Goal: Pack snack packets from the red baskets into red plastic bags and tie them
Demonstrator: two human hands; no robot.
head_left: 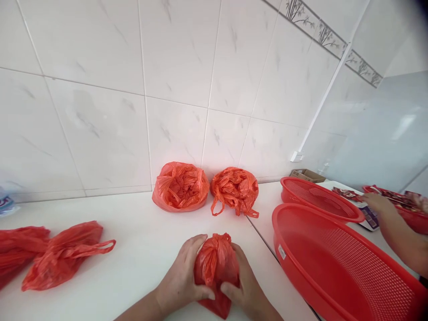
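Between my two hands is a small red plastic bag (219,263), its top gathered and twisted and its contents hidden. My left hand (182,272) wraps round its left side, thumb pressed on the front. On the other side my right hand (245,285) grips it the same way, its thumb near the left one. The bag's lower end points toward me, at or just above the white table (133,267). Behind it, by the wall, sit an open red bag (180,187) stuffed with crumpled red plastic and a second bundle of red bags (236,189).
A large red basket (321,249) stands close to my right hand, with a second red basket (321,198) behind it. More red bags (67,254) lie at left. Far right, another person's arm (394,227) reaches over red packets (347,194). A cardboard box (307,175) sits behind.
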